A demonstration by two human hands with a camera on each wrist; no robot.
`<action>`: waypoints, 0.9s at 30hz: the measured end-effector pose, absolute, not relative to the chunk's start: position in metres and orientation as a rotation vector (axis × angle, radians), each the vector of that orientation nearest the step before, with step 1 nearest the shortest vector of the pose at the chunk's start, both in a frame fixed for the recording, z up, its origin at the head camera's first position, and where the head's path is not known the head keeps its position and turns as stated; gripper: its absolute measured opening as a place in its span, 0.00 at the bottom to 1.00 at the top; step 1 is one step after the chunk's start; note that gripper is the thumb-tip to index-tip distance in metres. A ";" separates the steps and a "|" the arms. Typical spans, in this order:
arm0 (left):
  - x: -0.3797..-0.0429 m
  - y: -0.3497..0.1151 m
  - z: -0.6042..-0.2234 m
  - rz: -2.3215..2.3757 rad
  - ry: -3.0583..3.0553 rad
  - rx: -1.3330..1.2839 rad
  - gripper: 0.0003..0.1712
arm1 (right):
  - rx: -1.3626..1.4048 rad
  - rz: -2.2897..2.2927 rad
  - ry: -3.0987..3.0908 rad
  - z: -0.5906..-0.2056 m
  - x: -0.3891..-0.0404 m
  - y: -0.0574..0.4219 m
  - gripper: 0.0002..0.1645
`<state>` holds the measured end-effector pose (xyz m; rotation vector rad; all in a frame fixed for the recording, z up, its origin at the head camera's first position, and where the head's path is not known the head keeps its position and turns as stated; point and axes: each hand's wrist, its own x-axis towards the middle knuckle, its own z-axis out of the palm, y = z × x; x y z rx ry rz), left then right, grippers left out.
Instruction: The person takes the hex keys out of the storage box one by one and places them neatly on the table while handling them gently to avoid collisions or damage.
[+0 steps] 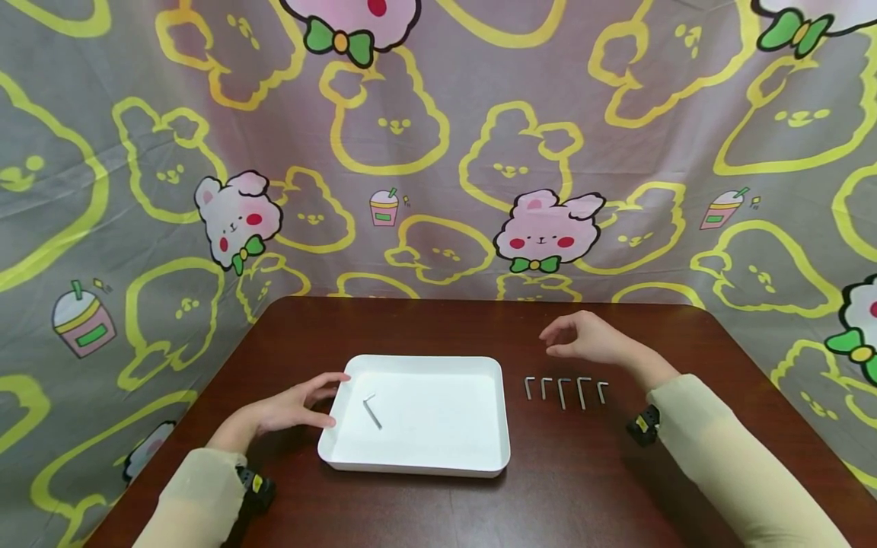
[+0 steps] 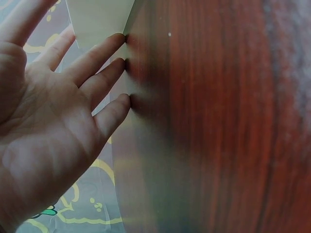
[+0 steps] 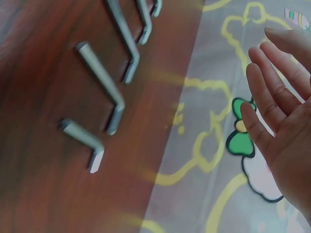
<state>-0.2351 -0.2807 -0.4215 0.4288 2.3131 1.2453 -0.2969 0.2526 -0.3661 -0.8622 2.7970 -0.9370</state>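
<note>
A shallow white tray (image 1: pixel 438 459) lies on the table with one L-shaped hex key (image 1: pixel 372 412) inside, near its left side. My left hand (image 1: pixel 294 405) is at the tray's left edge, thumb and forefinger spread along the rim. In the left wrist view its other fingers (image 2: pixel 104 80) reach down, tips right at the tabletop. To the right of the tray, several hex keys (image 1: pixel 562 393) of differing sizes stand in a row, short arms at the far end. Beyond that row my right hand (image 1: pixel 591 339) hovers with relaxed fingers and holds nothing; in the right wrist view the keys (image 3: pixel 102 77) lie beside it.
The dark red-brown wooden table (image 1: pixel 548 502) reaches back to a grey curtain (image 1: pixel 438 190) printed with yellow outlines and cartoon rabbits. More of the curtain hangs at the left and right sides. A small black device (image 1: pixel 644 425) is strapped at each wrist.
</note>
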 end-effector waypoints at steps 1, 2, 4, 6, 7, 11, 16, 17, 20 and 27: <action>-0.235 -0.281 -0.422 1.250 2.311 0.421 0.46 | -0.868 -0.936 2.794 -0.364 -0.297 0.249 0.13; -0.235 -0.281 -0.421 1.249 2.312 0.423 0.46 | -0.882 -0.933 2.791 -0.362 -0.298 0.246 0.13; -0.236 -0.281 -0.421 1.248 2.314 0.425 0.46 | -0.911 -0.928 2.778 -0.358 -0.299 0.239 0.14; -0.236 -0.281 -0.421 1.249 2.317 0.426 0.46 | -0.934 -0.923 2.764 -0.353 -0.301 0.232 0.14; -0.236 -0.281 -0.421 1.250 2.318 0.425 0.46 | -0.948 -0.922 2.755 -0.351 -0.302 0.229 0.14; -0.236 -0.282 -0.422 1.252 2.317 0.425 0.46 | -0.994 -0.903 2.730 -0.346 -0.305 0.214 0.15; -0.236 -0.282 -0.422 1.253 2.317 0.429 0.46 | -1.056 -0.882 2.707 -0.339 -0.308 0.194 0.17; -0.236 -0.282 -0.422 1.254 2.316 0.428 0.46 | -1.059 -0.875 2.705 -0.338 -0.307 0.190 0.17; -0.236 -0.282 -0.422 1.255 2.313 0.426 0.46 | -1.061 -0.862 2.695 -0.333 -0.306 0.178 0.19; -0.234 -0.280 -0.419 1.249 2.307 0.436 0.45 | -1.099 -0.849 2.666 -0.327 -0.303 0.153 0.21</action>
